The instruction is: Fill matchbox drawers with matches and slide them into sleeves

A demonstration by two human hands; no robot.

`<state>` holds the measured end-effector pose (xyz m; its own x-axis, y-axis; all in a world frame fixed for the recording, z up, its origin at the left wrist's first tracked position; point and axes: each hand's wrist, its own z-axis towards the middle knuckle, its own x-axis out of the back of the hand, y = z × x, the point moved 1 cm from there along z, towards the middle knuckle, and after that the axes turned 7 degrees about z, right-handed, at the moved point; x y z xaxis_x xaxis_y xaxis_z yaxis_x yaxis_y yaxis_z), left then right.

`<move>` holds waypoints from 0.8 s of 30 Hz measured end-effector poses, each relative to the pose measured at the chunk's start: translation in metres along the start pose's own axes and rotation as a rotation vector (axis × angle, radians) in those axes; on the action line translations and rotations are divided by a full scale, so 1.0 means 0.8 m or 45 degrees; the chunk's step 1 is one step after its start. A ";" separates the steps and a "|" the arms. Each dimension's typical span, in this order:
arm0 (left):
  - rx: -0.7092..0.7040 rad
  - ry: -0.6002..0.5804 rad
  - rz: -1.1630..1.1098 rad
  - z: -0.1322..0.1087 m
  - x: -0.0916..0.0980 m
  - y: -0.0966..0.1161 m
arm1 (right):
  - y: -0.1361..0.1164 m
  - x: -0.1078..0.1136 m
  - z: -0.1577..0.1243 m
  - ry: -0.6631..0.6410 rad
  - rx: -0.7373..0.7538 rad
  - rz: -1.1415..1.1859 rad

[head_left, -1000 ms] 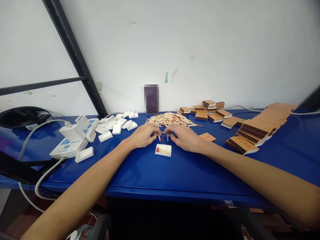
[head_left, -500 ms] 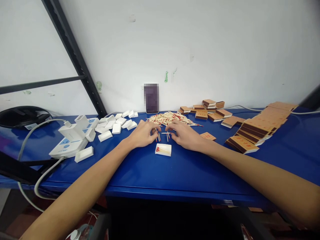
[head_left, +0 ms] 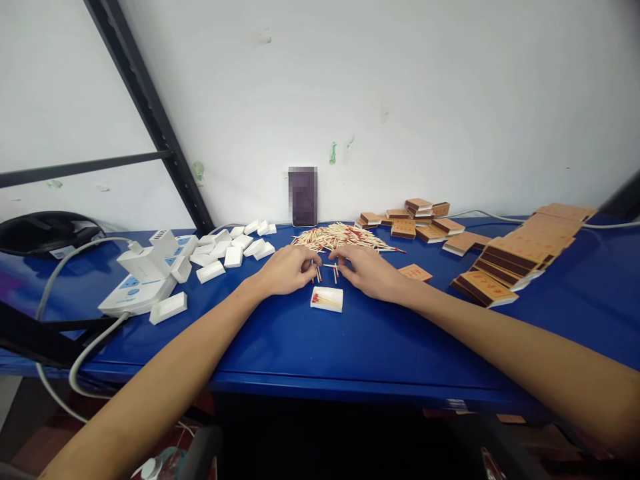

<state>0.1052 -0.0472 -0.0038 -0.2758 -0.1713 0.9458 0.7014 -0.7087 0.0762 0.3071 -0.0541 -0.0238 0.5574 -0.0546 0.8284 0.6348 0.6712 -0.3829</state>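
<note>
My left hand (head_left: pixel 291 269) rests just in front of the match pile (head_left: pixel 340 236), its thumb and forefinger closed at a few red-tipped matches (head_left: pixel 319 273). Facing it, my right hand (head_left: pixel 367 270) has its fingertips bent together round the end of a match lying crosswise, beside more matches (head_left: pixel 336 273) standing out toward me. Between and nearer than both hands sits an open white matchbox tray (head_left: pixel 327 299), with several matches lying in it, red heads to the left.
Empty white trays (head_left: pixel 233 257) lie at the left, by a power strip (head_left: pixel 135 293) with cables. A dark phone (head_left: pixel 303 197) leans on the wall. Matchboxes are scattered behind my right hand, and stacked boxes (head_left: pixel 530 247) stand at the right of the blue table (head_left: pixel 320 353).
My left fingers have drawn a little closer together at the matches. The crosswise match near my right fingertips has shifted slightly; the tray has stayed put.
</note>
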 end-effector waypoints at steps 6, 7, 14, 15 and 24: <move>0.012 -0.001 0.099 -0.001 0.003 0.003 | -0.002 0.002 -0.001 0.069 -0.037 -0.014; 0.012 -0.010 0.111 -0.001 0.004 0.003 | -0.003 0.002 -0.002 0.067 -0.057 -0.026; -0.071 -0.121 0.129 -0.002 0.004 0.002 | -0.013 0.004 -0.004 -0.060 -0.159 -0.019; -0.082 -0.135 0.127 -0.002 0.004 0.002 | -0.012 0.004 -0.005 -0.068 -0.140 -0.015; -0.085 -0.162 0.132 -0.001 0.002 0.001 | -0.001 0.006 -0.004 -0.088 -0.032 -0.026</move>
<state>0.1045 -0.0487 -0.0027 -0.1158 -0.1612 0.9801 0.6756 -0.7361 -0.0412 0.3111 -0.0573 -0.0204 0.5063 -0.0164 0.8622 0.6596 0.6515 -0.3749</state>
